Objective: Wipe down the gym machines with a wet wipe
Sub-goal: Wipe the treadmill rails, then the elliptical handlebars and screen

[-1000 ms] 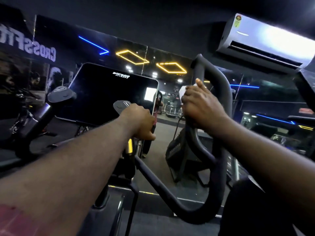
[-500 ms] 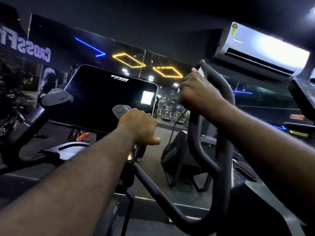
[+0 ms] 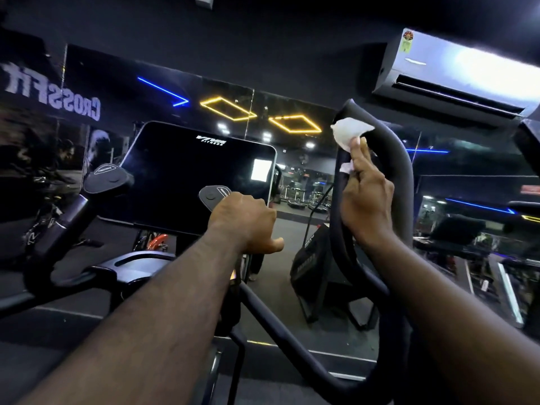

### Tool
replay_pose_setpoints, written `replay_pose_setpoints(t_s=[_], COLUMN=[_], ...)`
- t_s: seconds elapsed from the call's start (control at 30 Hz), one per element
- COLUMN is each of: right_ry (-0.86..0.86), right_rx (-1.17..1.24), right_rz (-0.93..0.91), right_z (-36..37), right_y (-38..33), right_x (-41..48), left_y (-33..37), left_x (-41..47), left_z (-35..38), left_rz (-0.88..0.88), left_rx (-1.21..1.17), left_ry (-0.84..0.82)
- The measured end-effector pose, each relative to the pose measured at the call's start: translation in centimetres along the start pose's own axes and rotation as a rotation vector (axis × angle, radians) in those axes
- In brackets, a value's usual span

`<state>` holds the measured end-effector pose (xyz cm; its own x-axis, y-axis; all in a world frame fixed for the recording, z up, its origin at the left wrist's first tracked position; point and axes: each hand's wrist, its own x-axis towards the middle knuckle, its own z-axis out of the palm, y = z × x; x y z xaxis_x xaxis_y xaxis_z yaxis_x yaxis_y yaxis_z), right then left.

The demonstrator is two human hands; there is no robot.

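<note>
We see the right hand (image 3: pixel 365 197) raised against the looped handlebar (image 3: pixel 401 162) of a black gym machine, its fingers curled and pinching a white wet wipe (image 3: pixel 352 131). The wipe is bunched at the fingertips (image 3: pixel 358 147) and pressed to the inner side of the loop just below its top bend. A small fold of it shows lower down, between the fingers and the bar. The palm lies along the bar's left run, and the forearm comes in from the lower right corner of the view.

Our left hand (image 3: pixel 245 222) is closed around the short handle (image 3: pixel 216 195) at the middle of the machine, knuckles up and thumb sticking out to the right. Only the handle's flat grey end cap shows above the hand. A second handle (image 3: pixel 106 178) with the same kind of cap stands well apart to the left, untouched.

Behind both handles we see the dark console screen (image 3: pixel 190 182), tilted, with white lettering near its top edge and a small bright reflection near its right edge. Beyond it a mirror wall (image 3: pixel 304 182) shows yellow diamond lights (image 3: pixel 229 108) and blue strips. A white air conditioner (image 3: pixel 467 80) hangs at the upper right, above the loop.
</note>
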<state>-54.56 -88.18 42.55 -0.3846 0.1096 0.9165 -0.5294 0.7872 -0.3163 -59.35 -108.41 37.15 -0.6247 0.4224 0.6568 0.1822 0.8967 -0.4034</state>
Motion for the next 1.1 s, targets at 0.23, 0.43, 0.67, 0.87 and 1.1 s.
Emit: replay_pose_setpoints(t_s=[0.23,0.43,0.67,0.87,1.1], right_ry=[0.026,-0.048,0.09,0.052,0.025], right_rx=[0.717,0.936,0.414,0.536,0.145], right_rz=[0.656,0.668,0.318,0.455,0.216], right_z=[0.8,-0.2,0.4,1.1,-1.5], right_y=[0.5,-0.8,1.4,0.7,0.3], right_x=[-0.1,3.5,-2.6,2.8,-8.8], left_y=[0.2,0.2,0.3,0.4,0.7], left_x=[-0.2,-0.3,-0.4,-0.6,-0.5], left_z=[0.0,-0.4,-0.4,-1.0,-0.8], left_rz=[0.005,0.0,-0.029,-0.022,-0.025], left_rx=[0.014,0.023,0.006,-0.004,0.04], left_ry=[0.024,-0.002,0.01,-0.011,-0.013])
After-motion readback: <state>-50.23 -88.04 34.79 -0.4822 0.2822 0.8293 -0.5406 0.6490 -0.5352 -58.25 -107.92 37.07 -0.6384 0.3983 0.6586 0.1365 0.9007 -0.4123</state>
